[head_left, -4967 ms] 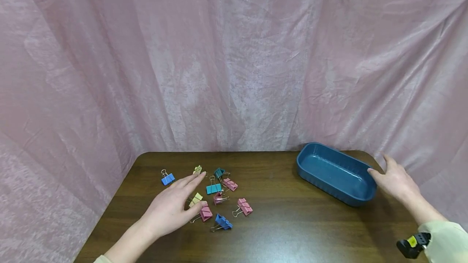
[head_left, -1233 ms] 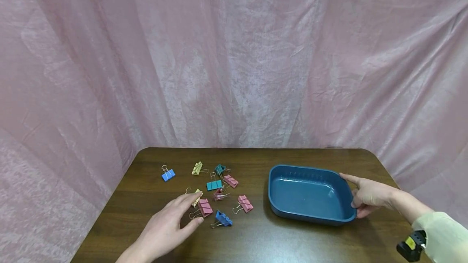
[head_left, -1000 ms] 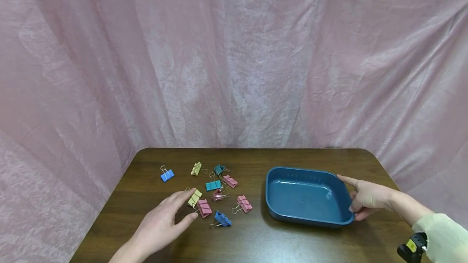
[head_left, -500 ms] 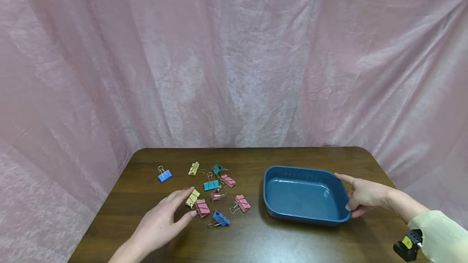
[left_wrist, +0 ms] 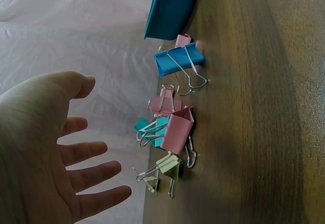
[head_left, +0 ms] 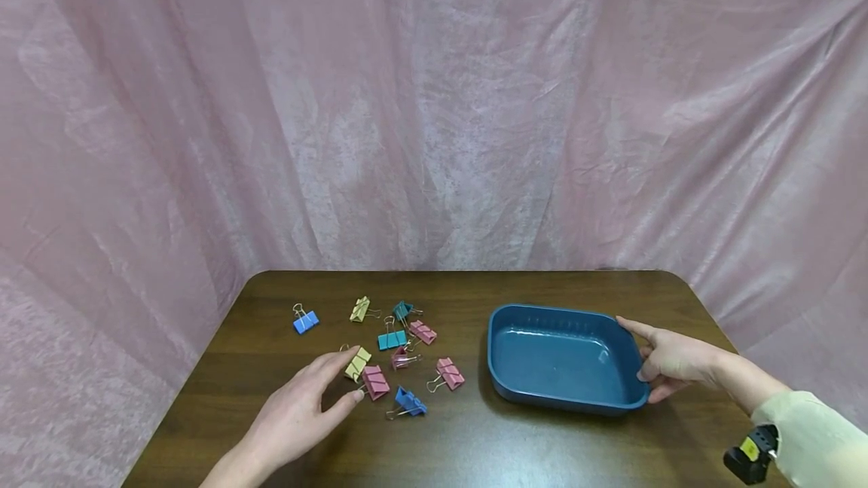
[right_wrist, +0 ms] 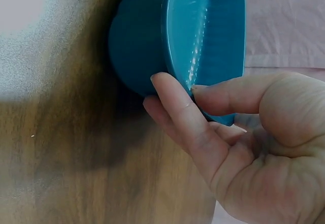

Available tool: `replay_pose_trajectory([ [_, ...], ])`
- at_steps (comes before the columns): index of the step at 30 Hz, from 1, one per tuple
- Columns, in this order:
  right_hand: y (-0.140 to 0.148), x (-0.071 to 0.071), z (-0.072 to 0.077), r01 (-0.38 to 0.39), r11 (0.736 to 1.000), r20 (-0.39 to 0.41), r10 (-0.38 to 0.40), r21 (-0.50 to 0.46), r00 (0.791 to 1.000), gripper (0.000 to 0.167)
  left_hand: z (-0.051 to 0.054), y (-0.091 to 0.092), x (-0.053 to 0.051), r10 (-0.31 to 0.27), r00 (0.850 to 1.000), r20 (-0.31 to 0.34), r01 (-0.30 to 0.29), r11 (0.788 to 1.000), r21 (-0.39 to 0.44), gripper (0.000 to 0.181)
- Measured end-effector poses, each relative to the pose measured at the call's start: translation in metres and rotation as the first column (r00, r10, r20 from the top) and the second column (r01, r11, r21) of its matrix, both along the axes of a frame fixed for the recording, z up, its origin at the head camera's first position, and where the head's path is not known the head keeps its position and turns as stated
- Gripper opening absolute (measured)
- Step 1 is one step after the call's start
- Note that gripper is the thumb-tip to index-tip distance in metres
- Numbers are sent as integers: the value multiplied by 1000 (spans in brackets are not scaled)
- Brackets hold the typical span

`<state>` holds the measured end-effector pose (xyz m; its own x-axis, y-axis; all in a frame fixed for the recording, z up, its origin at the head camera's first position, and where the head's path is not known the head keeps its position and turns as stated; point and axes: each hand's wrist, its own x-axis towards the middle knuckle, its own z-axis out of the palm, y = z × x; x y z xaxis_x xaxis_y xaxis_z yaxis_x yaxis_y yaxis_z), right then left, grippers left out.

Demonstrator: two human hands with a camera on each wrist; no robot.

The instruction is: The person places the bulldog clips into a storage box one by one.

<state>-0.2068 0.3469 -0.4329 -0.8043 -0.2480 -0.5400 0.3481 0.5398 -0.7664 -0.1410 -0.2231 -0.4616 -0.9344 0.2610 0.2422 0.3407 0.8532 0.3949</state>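
My right hand [head_left: 678, 360] pinches the right end of a blue rectangular tray [head_left: 566, 396]. In the right wrist view the thumb lies at the inner side of the tray's rim [right_wrist: 166, 26] and fingers press its outer wall. My left hand [head_left: 293, 409] is held open, its fingers spread and holding nothing. Close to its fingertips lie a yellow binder clip [head_left: 358, 364] and a pink binder clip [head_left: 376, 382]. The left wrist view shows the left palm [left_wrist: 35, 148] apart from the clips, among them a blue binder clip [left_wrist: 177, 59]. No clips are in the tray.
Other binder clips lie scattered on the brown wooden table [head_left: 475, 443]: a light blue one [head_left: 306, 321] at the far left, a teal one [head_left: 392, 340], and a pink one [head_left: 450, 373] nearest the tray. A pink curtain [head_left: 434, 111] hangs behind the table's back edge.
Over five seconds the tray has slid left and nearer and turned, with my right hand now gripping its end. My left hand has drawn back from above the clips. The last half second shows little movement.
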Motion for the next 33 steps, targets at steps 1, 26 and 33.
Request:
replay_pose_trajectory([
  [1, 0, 0, 0, 1, 1000, 0, -1, 6, 1000, 103, 0, 0, 0, -1, 1000, 1, 1, 1000, -1, 63],
  [26, 1, 0, 5, -18, 1000, 44, 18, 7, 999, 107, 18, -37, -38, 94, 995, 17, -95, 994, 55, 59],
  [33, 1, -1, 5, -16, 1000, 40, 15, 20, 999, 109, 16, -65, -59, 157, 984, 85, -162, 985, 64, 66],
])
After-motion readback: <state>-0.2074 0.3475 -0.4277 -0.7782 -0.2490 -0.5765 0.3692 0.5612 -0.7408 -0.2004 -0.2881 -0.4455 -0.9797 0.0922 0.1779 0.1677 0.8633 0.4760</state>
